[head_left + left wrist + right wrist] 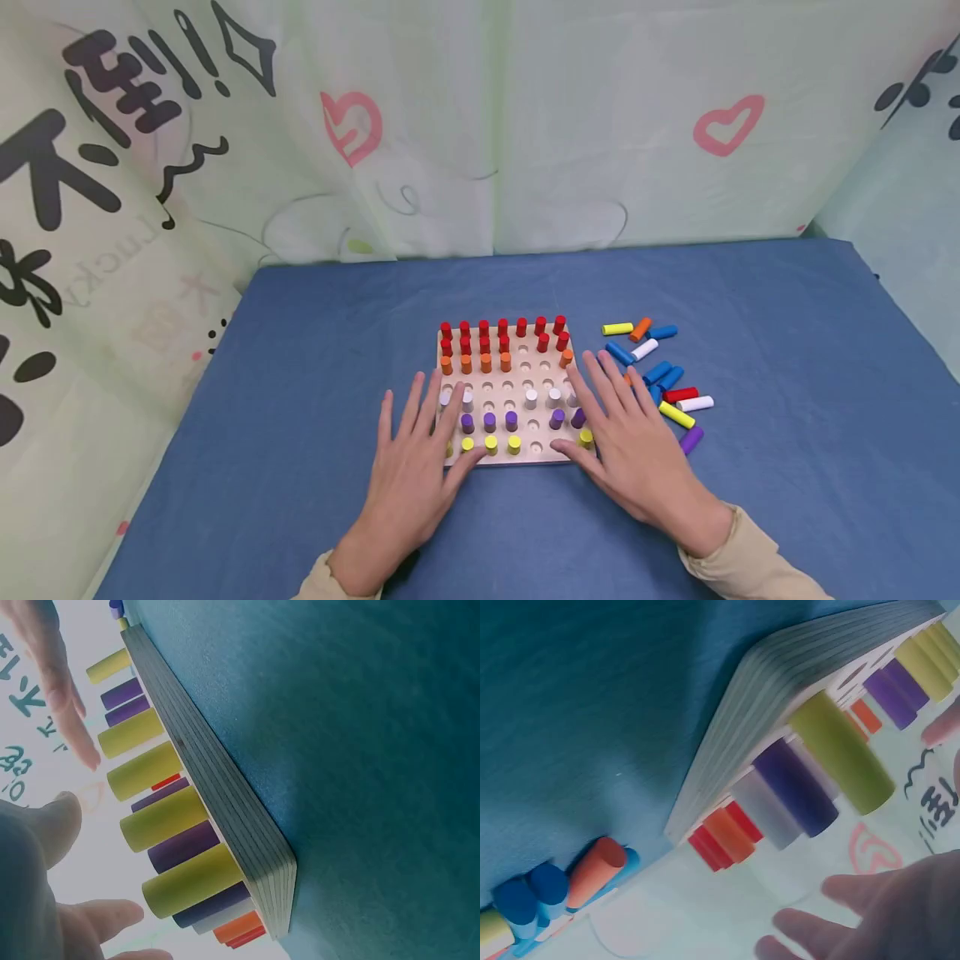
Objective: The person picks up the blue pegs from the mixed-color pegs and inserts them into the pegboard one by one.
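A wooden pegboard (517, 464) lies on the blue cloth in front of me. Red pegs (483, 326) stand in its two back rows, with orange pegs (486, 365) before them. Nearer me come white pegs (531, 399), purple pegs (512, 420) and a front row of yellow pegs (191, 881); some holes show bare. My left hand (411, 479) is spread, palm down, over the board's front left corner. Over the right side, my right hand (641, 458) is spread likewise, hiding some pegs and holes. Neither hand holds a peg.
Loose pegs lie scattered right of the board: several blue pegs (619, 353), an orange peg (641, 329), a red peg (681, 394), a purple peg (692, 439), plus yellow and white ones. A patterned pale curtain (555, 183) hangs behind the table (315, 350).
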`<control>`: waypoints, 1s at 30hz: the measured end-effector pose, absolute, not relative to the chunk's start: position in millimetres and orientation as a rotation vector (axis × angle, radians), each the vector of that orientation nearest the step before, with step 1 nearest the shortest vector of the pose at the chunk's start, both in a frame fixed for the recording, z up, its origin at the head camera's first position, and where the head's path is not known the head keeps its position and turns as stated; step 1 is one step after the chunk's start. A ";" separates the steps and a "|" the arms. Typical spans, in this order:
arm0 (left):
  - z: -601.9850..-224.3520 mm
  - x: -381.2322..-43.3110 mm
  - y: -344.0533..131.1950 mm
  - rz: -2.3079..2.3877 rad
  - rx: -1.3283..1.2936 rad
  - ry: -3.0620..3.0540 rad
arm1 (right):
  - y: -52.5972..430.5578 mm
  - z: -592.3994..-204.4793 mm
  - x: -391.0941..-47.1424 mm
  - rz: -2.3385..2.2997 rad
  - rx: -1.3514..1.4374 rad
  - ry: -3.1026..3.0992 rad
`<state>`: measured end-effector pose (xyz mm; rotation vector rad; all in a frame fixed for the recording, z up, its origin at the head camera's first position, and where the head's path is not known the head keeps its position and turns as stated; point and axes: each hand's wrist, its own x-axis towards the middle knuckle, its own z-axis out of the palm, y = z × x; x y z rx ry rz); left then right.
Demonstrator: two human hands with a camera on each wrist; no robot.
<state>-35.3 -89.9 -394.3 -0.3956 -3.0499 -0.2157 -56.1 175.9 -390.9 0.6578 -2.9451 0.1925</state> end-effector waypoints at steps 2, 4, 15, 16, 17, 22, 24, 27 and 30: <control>-393.8 -35.4 -90.6 -0.235 -0.392 -3.050 | 177.6 -390.4 -58.8 0.207 0.659 -2.943; -393.3 -35.6 -91.0 -0.257 -0.387 -3.048 | 178.9 -389.4 -61.5 0.226 0.658 -2.944; -393.5 -36.8 -93.6 -0.394 -0.334 -3.023 | 186.8 -386.3 -74.4 0.264 0.665 -2.912; -393.5 -37.3 -93.8 -0.408 -0.328 -3.025 | 187.7 -386.2 -75.6 0.266 0.666 -2.912; -393.5 -37.6 -93.9 -0.426 -0.323 -3.026 | 188.4 -386.1 -76.6 0.271 0.666 -2.912; -394.3 -39.4 -95.4 -0.483 -0.306 -3.023 | 190.9 -385.7 -81.6 0.291 0.678 -2.908; -394.8 -40.1 -96.2 -0.499 -0.297 -3.023 | 191.3 -385.7 -83.0 0.300 0.676 -2.915; -395.2 -41.5 -97.0 -0.538 -0.277 -3.025 | 191.6 -385.9 -85.6 0.309 0.669 -2.923; -395.2 -42.8 -97.3 -0.603 -0.244 -3.038 | 192.0 -386.8 -88.4 0.311 0.664 -2.922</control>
